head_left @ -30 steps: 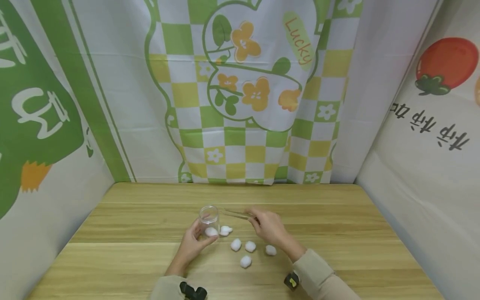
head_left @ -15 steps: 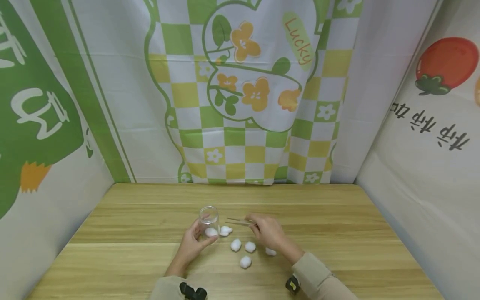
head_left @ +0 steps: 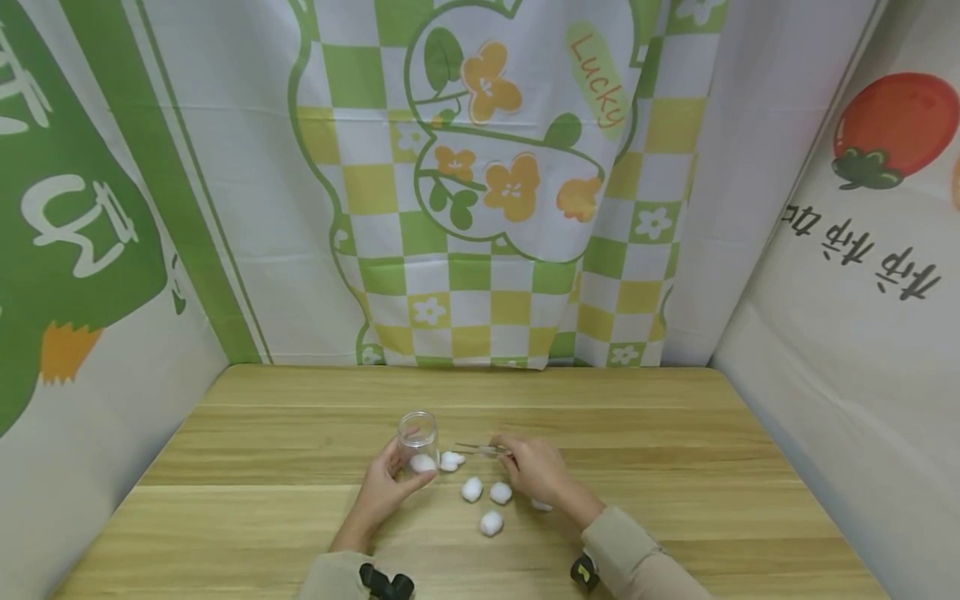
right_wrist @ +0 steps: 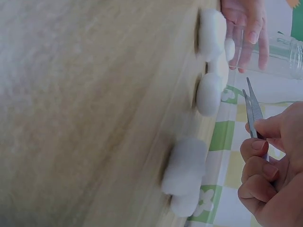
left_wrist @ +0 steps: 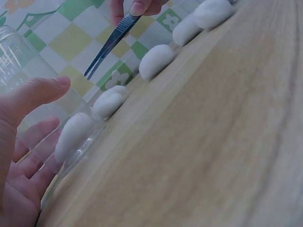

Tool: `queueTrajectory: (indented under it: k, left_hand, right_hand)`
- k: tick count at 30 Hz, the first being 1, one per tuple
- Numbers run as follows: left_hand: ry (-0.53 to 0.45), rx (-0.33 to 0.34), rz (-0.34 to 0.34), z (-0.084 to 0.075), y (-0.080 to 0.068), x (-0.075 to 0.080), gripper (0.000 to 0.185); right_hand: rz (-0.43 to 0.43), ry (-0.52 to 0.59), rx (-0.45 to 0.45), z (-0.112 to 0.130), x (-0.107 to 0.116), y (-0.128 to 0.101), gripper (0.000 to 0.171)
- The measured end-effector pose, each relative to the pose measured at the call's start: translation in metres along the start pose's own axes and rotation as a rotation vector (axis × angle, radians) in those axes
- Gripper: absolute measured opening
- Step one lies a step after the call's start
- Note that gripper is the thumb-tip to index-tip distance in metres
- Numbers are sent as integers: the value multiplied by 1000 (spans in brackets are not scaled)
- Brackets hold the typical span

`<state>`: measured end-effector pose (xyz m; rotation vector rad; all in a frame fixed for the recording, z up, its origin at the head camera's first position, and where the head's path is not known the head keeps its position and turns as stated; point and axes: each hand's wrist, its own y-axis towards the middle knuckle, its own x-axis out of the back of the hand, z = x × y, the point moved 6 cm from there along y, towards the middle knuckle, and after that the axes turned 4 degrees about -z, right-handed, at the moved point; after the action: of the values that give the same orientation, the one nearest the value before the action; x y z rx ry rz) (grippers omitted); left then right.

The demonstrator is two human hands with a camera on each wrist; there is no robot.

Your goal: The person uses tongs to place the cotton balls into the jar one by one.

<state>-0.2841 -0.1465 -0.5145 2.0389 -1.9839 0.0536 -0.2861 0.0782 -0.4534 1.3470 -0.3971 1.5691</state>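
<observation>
Since the earlier frames your right hand [head_left: 542,472] has drawn back toward you and lowered, and the tweezers [head_left: 480,449] with it; their tips, which reached over toward the jar [head_left: 417,434], now hang just above the cotton ball [head_left: 451,460] beside it. That hand now covers most of the ball nearest your right sleeve.

Head view: your left hand [head_left: 386,486] curls round the jar, thumb and fingers on its wall, likely to steady it upright near the middle of the counter [head_left: 675,433]. One ball [head_left: 422,463] lies inside, at the bottom. Three more balls lie loose between your hands, toward the near edge.

Left wrist view: your left thumb [left_wrist: 33,94] and fingers bracket the clear jar [left_wrist: 19,66], and the ball inside [left_wrist: 73,135] shows through the wall. The tweezers [left_wrist: 111,42] slant down at the next ball [left_wrist: 110,101], tips narrow and holding nothing. Further balls run in a row behind it along the counter [left_wrist: 213,142].

Right wrist view: your right hand [right_wrist: 270,175] pinches the tweezers [right_wrist: 253,113] between thumb and curled fingers, so the grip is closed round the tool while the blades stand nearly together and empty. They point toward the jar [right_wrist: 279,52], past a ball [right_wrist: 209,93] on the counter [right_wrist: 94,113].
</observation>
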Motion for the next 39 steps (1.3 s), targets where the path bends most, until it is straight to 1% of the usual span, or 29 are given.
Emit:
queueTrajectory:
  k: [6,13,16,28,31,36,39]
  left_hand:
    - [-4,8,5,-1,-1,0,74]
    - [-7,20,14,-1,-1,0,74]
    - [-5,21,13,-1,-1,0,74]
    - [13,-13,-7,-3,-3,1,72]
    - [21,-6,-11,-3,-3,0,71]
    - [7,28,-4,-2,-2,0,72]
    - [9,32,-5,-2,-1,0,72]
  right_hand:
    - [20,-30,-9,0,-6,0,21]
    - [65,-11,-36,0,-11,0,22]
    - [71,-13,-36,0,-12,0,21]
    - [50,-108,24,8,-18,-1,18]
    - [52,-119,21,9,-20,0,17]
    - [65,-122,20,11,-20,2,16]
    - [74,-126,27,13,-19,5,16]
